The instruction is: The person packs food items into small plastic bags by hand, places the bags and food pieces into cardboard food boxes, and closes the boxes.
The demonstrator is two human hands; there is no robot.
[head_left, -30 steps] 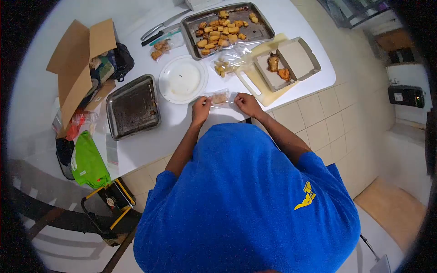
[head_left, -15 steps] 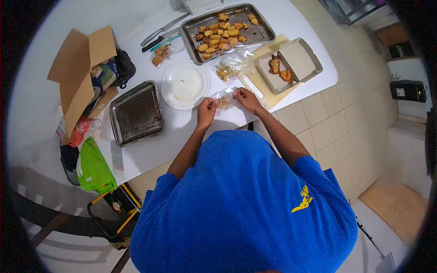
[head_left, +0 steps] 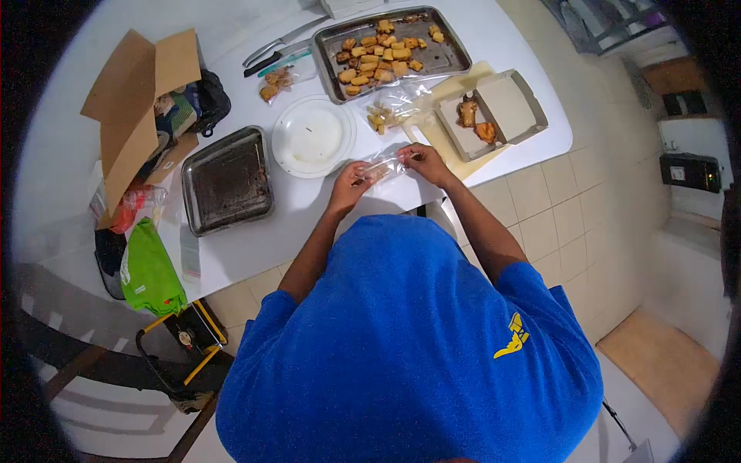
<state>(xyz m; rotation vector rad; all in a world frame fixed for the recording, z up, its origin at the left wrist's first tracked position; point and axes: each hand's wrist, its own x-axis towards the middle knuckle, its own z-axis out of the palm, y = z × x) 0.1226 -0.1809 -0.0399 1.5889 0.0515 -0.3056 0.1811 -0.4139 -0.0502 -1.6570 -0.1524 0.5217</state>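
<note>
Between my hands, near the table's front edge, is a small clear plastic bag (head_left: 384,167) with some pale brown food in it. The fingers of my left hand (head_left: 352,185) pinch its left end. At its right end, my right hand (head_left: 423,162) is closed on the plastic by the top edge. Left of the bag lies a white plate (head_left: 309,139) with a small dark mark on it. Just beyond the bag, another clear bag (head_left: 394,108) holds yellowish pieces and rests against a cutting board (head_left: 432,139).
A baking tray (head_left: 455,65) with browned food chunks stands at the back. An open box (head_left: 525,108) with fried pieces is right. Left are a dark tray (head_left: 228,185), a cardboard box (head_left: 127,108), a green bag (head_left: 150,270), a knife (head_left: 266,63) and a bag of food (head_left: 274,83).
My hands have turned and drawn the bag's top edge taut, and its contents show less clearly. The whole view has shifted slightly.
</note>
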